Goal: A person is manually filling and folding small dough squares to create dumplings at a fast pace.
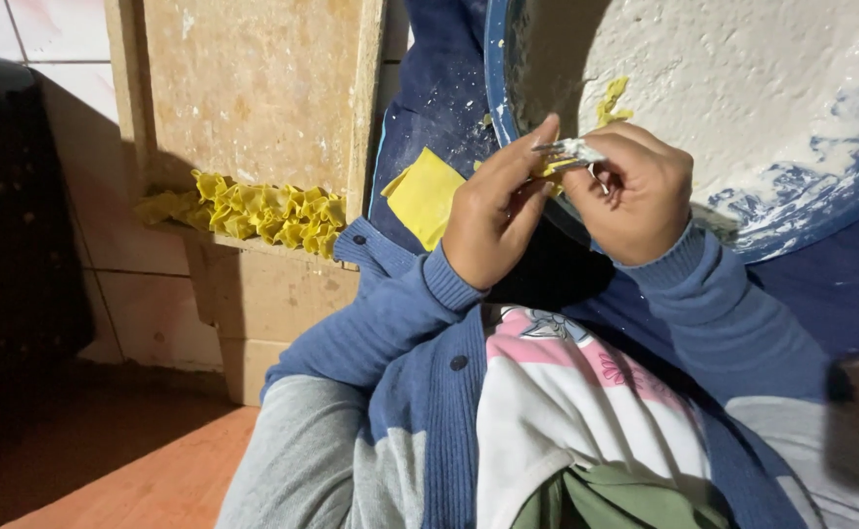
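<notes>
My left hand and my right hand meet in front of a blue basin. The left hand's fingers pinch a small yellow dough wrapper. In the right hand is a metal utensil with white filling on its tip, resting over that wrapper. Below the left hand, a flat square yellow wrapper lies on the dark blue cloth. Both arms wear blue knitted sleeves.
Several folded yellow dumplings sit in a row on a wooden board at the left. The basin holds white filling with a yellow scrap on it. Tiled wall and reddish floor lie at the left.
</notes>
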